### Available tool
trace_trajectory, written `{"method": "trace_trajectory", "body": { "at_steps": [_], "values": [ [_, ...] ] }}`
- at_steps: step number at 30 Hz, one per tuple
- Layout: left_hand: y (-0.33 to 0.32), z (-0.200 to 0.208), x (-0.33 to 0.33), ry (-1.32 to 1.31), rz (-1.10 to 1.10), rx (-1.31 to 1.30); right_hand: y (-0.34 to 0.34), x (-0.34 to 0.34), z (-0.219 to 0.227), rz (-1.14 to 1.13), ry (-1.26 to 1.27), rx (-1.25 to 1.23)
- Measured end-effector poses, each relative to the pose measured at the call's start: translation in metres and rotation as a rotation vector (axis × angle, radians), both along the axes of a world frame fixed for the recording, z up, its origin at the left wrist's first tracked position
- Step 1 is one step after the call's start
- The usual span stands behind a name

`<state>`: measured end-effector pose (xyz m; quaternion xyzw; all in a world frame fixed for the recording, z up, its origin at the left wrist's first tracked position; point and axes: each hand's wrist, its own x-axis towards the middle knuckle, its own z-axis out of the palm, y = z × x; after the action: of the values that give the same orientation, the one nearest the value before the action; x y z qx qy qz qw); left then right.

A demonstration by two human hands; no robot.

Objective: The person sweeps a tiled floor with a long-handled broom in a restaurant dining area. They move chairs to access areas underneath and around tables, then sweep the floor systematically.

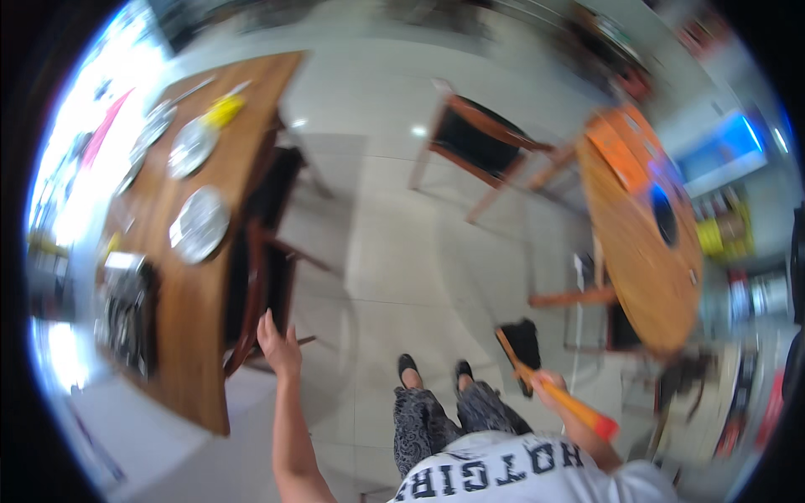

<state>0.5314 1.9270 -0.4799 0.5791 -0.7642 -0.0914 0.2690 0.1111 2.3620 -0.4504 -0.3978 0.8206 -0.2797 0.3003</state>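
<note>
Head view: left hand (pixel 279 345) open on dark chair (pixel 256 277); right hand (pixel 549 387) grips orange-handled broom (pixel 537 369).

L hand (pixel 279 345) on chair (pixel 256 277); R hand (pixel 549 387), broom (pixel 537 365).

A long brown wooden counter (pixel 194 293) runs along the left side. On it lie three round silvery metal plates: one near the middle (pixel 199 224), one further up (pixel 191 147) and a smaller one beside the window edge (pixel 154 126). A small yellow object (pixel 223 110) sits near the far end, too blurred to identify. A dark tray of cutlery-like items (pixel 126 312) rests at the counter's near left. On the pale tiled floor (pixel 394 226) stands a wooden chair with a black seat (pixel 482 138). To the right is a round wooden counter (pixel 641 243) carrying a flat orange rectangular object (pixel 620 151).
</note>
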Motion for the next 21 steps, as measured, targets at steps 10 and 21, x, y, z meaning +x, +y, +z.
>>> {"method": "trace_trajectory", "body": {
  "at_steps": [10, 21],
  "values": [
    [0.125, 0.216, -0.195, 1.333, -0.89, 0.887, -0.135, 0.058, -0.034, 0.15, -0.161, 0.148],
    [0.111, 0.345, -0.197, 1.301, -1.223, 0.562, -0.18, 0.032, 0.087, 0.35, 0.081, -0.149]
  ]
}}
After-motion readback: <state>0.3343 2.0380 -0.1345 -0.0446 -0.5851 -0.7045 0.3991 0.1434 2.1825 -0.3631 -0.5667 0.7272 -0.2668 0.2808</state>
